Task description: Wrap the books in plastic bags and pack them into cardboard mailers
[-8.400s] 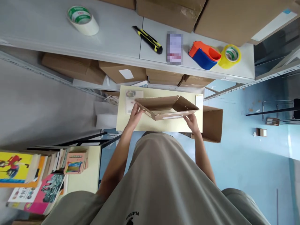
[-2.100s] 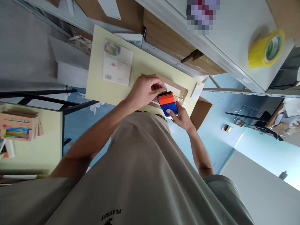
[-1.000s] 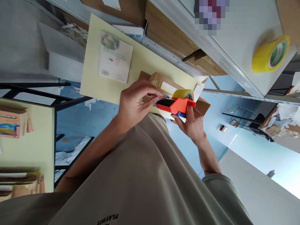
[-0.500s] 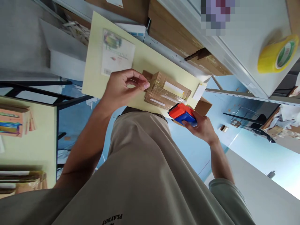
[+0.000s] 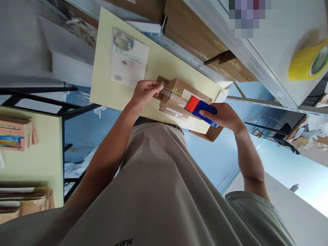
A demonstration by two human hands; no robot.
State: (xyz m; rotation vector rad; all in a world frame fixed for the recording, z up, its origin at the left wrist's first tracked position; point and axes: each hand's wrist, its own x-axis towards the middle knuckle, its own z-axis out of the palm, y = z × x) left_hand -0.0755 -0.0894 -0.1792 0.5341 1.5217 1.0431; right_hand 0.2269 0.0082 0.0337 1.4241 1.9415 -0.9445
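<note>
Hands since half a second ago: left hand (image 5: 145, 93) has dropped closer to the carton (image 5: 175, 101), and right hand (image 5: 227, 117) has brought the tape dispenser (image 5: 202, 106) from beside the near right corner to over the carton's right part.
Left fingers: pinched narrow at the tips, on what looks like the end of a clear tape strip, seen as a thin glossy line running rightward over the carton.
Right fingers: wrapped round the dispenser, thumb on its blue side; the other fingertips are hidden.
Dispenser: red end toward the left hand; whether it touches the carton I cannot tell.
Tape handling: an even pull between both hands should, I judge, keep the strip flat; the dispenser looks best held low and in line with the left pinch, as slack or a twist would likely crease it.
Carton: on the pale yellow surface (image 5: 102, 68), with a brown flap (image 5: 162, 81) jutting past its left end; a steady base probably matters, since a pull could slide it.
Surface: a booklet (image 5: 129, 61) lies left of the carton.
Beyond: an open box (image 5: 212, 134) stands below the surface's right end; a yellow tape roll (image 5: 304, 65) sits on the shelf (image 5: 276, 51).
</note>
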